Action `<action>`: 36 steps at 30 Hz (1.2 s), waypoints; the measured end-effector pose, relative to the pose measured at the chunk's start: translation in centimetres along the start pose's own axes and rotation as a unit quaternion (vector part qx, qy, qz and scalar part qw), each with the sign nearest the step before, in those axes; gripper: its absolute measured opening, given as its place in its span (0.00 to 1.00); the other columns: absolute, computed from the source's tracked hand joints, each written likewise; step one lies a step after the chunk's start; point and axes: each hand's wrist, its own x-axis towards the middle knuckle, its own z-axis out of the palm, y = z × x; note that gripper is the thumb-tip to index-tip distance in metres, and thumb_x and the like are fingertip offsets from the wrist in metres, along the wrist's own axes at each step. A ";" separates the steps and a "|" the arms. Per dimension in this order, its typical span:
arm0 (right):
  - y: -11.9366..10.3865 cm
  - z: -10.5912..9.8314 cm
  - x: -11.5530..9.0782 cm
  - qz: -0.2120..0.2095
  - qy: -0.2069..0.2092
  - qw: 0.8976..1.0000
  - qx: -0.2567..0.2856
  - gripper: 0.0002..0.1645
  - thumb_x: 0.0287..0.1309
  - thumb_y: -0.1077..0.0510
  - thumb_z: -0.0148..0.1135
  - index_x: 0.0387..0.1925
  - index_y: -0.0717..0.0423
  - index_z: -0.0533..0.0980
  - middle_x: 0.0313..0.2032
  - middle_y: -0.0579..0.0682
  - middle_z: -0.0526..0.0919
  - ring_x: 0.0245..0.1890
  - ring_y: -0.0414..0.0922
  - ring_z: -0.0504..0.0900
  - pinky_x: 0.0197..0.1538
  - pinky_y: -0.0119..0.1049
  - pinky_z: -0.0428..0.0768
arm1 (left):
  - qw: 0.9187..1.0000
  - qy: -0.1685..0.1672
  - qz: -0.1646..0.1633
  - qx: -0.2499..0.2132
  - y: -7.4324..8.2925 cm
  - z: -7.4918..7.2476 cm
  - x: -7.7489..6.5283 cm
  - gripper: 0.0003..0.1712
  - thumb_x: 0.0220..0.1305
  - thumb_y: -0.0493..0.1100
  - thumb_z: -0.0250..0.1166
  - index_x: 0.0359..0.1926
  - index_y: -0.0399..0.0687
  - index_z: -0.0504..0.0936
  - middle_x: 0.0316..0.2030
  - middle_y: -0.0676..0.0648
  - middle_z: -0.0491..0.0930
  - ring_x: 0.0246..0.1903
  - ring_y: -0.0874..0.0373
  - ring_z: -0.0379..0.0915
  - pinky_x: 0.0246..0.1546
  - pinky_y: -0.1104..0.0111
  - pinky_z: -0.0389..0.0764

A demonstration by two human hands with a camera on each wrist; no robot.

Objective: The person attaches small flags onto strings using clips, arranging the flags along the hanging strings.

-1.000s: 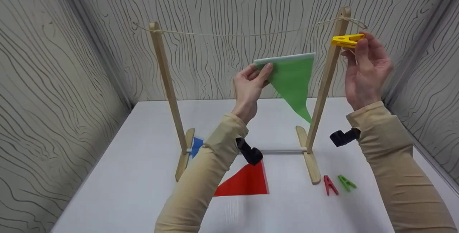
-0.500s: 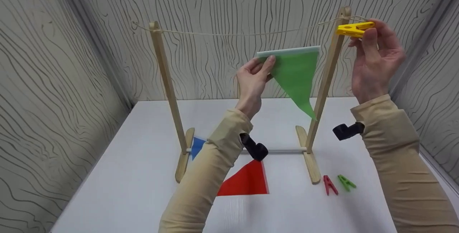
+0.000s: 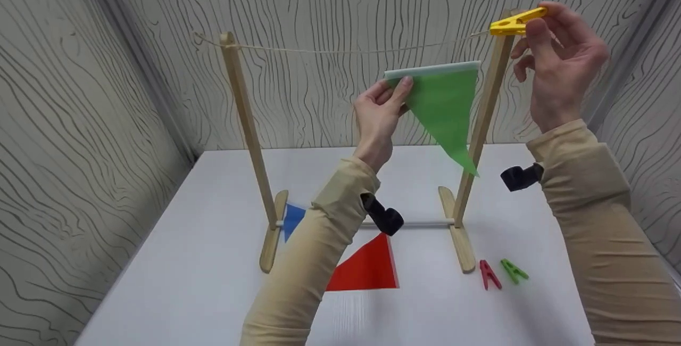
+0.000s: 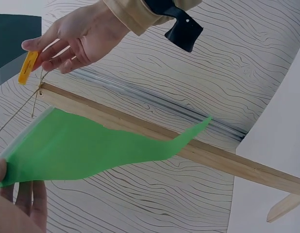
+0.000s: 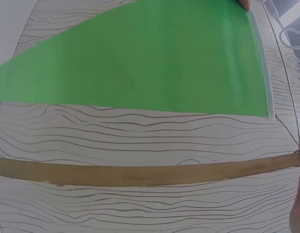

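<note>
My left hand pinches a green triangular pennant near the left end of its white top edge. The pennant hangs point down, a little below a thin string and apart from it in the head view. My right hand pinches a yellow clothespin by its handle ends, and its nose points left in front of the top of the right wooden post. In the left wrist view the clothespin stands beside the post's tip and the knotted string; whether it touches the string I cannot tell.
The left wooden post bears the string's other end. A white rod joins both feet. On the white table lie a blue pennant and a red pennant, both partly hidden, plus red and green clothespins.
My right hand has risen with the yellow clothespin to the top of the right post. My left hand has lifted the green pennant slightly up and to the right.
</note>
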 end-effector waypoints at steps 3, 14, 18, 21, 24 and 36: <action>-0.1 0.3 0.5 -0.002 -0.013 0.999 -0.042 0.12 0.59 0.67 0.68 0.44 0.67 0.82 0.35 0.57 0.88 0.12 0.40 0.75 0.13 0.24 0.64 | 1.000 0.003 -0.001 -0.005 0.1 0.2 0.1 0.18 0.68 0.40 0.66 0.55 0.34 0.81 0.51 0.35 0.86 0.48 0.51 0.86 0.49 0.68 0.86; -0.8 1.0 1.7 0.052 -0.060 0.991 -0.105 0.15 0.56 0.61 0.72 0.46 0.62 0.84 0.39 0.53 0.86 0.09 0.37 0.70 0.12 0.23 0.65 | 1.000 0.004 0.006 -0.013 0.5 1.3 0.5 0.18 0.70 0.40 0.65 0.56 0.34 0.81 0.53 0.35 0.85 0.52 0.49 0.85 0.50 0.67 0.86; -0.7 1.4 1.7 0.027 -0.068 0.987 -0.144 0.13 0.58 0.61 0.70 0.45 0.59 0.85 0.37 0.53 0.85 0.08 0.37 0.70 0.12 0.23 0.64 | 1.000 0.000 0.006 -0.015 0.6 1.6 0.5 0.18 0.70 0.40 0.64 0.57 0.34 0.80 0.53 0.35 0.84 0.53 0.48 0.84 0.51 0.67 0.86; -0.6 1.7 2.0 0.033 -0.066 0.987 -0.146 0.11 0.58 0.61 0.70 0.43 0.59 0.85 0.36 0.53 0.85 0.08 0.37 0.69 0.11 0.24 0.64 | 1.000 0.000 0.005 -0.017 0.7 1.8 0.6 0.18 0.71 0.40 0.63 0.57 0.34 0.80 0.54 0.35 0.84 0.54 0.46 0.84 0.50 0.66 0.86; -0.6 2.0 2.3 0.046 -0.069 0.987 -0.140 0.10 0.57 0.61 0.70 0.42 0.59 0.85 0.36 0.53 0.84 0.08 0.37 0.68 0.11 0.25 0.64 | 1.000 0.002 0.005 -0.017 0.7 2.0 0.7 0.18 0.71 0.40 0.63 0.57 0.35 0.80 0.54 0.35 0.84 0.54 0.46 0.84 0.49 0.67 0.86; -0.4 3.0 2.2 0.013 -0.116 0.975 -0.189 0.07 0.60 0.60 0.67 0.40 0.54 0.85 0.34 0.48 0.83 0.08 0.35 0.65 0.12 0.24 0.62 | 1.000 0.010 0.001 -0.017 1.0 2.6 0.8 0.18 0.71 0.41 0.63 0.57 0.35 0.81 0.53 0.36 0.84 0.52 0.48 0.84 0.47 0.68 0.87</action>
